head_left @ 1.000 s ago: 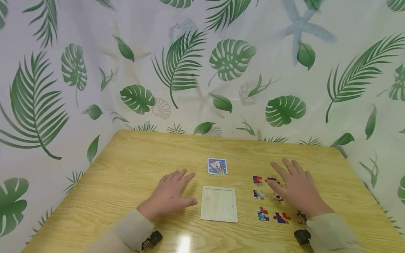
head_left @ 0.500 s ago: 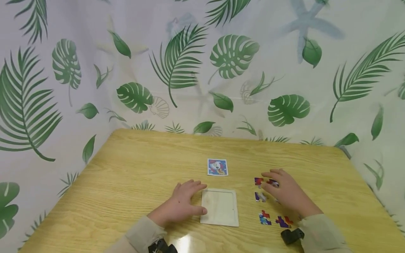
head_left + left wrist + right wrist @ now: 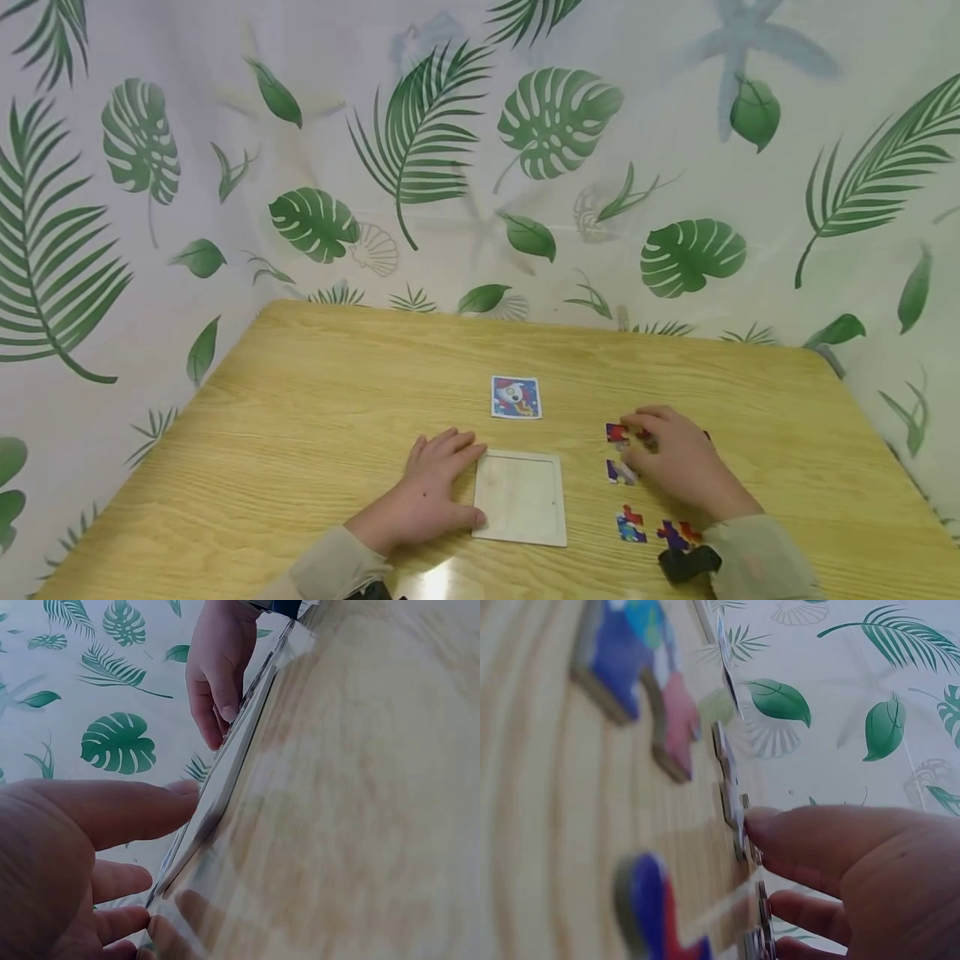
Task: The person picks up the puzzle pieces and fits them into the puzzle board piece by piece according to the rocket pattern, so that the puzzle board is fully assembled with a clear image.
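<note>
- Puzzle pieces lie flat on the desk, loosely grouped around the right hand, some partly covered by it.
- Right hand: palm down over the group, fingers bent, thumb and forefinger apart. One dark-and-red piece shows in that gap. Right wrist view has the thumb tip overlapping piece edges; cannot tell if it makes contact.
- Red-and-purple piece: just left of the right hand's fingertips.
- White-and-purple piece: just left of the right thumb, slightly nearer the person.
- Two more on the near side of the right hand: the blue-and-red one, and to its right a purple-and-orange piece, close to the black wrist camera.
- Dark sliver shows just past the back of the right hand, on its right side. Too small to identify.
- Left hand: palm down, fingers spread, thumb well away from forefinger, gripping nothing. Thumb tip and forefinger tip are at the tray's left edge; cannot tell if they press on it.
- Pale wooden tray: shallow rim, directly right of the left hand, between both hands.
- Picture card: white border, cartoon on blue, flat, beyond the tray, ahead and right of the left hand's fingertips.
- Beige sleeves on both arms.
- Leaf-print curtain hangs behind the desk, well beyond both hands.
</note>
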Motion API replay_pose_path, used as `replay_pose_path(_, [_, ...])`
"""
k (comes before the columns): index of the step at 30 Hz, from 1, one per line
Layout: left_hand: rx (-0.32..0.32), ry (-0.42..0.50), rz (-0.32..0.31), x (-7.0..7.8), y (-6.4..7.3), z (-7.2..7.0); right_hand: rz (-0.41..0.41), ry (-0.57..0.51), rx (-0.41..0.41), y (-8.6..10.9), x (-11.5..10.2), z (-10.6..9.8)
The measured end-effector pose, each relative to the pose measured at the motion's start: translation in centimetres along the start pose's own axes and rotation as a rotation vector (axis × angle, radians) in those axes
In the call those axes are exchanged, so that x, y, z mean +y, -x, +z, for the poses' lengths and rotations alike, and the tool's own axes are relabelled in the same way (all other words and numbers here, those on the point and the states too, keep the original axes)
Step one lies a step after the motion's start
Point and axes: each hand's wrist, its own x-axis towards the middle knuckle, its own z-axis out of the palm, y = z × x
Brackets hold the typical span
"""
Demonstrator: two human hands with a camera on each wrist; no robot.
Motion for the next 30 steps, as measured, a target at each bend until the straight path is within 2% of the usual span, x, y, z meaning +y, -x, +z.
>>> replay_pose_path(6, [-0.006,-0.022,0.01,0.38,0.07,-0.04,0.027,0.056,0.043,0.04,-0.26,0.04])
replay_pose_path(14, [-0.026,-0.071,0.011,0.26,0.1,-0.12,0.048,0.068,0.106,-0.15,-0.6,0.48])
replay_pose_path(20, [-0.043,-0.075,0.011,0.17,0.31,-0.19,0.052,0.072,0.126,-0.24,-0.81,0.75])
replay_pose_path(23, [-0.043,-0.076,0.011,0.16,0.38,-0.25,0.06,0.034,0.133,-0.4,-0.76,0.86])
replay_pose_path(30, [-0.043,-0.078,0.004,0.13,0.36,-0.31,0.062,-0.204,0.128,-0.52,-0.99,0.88])
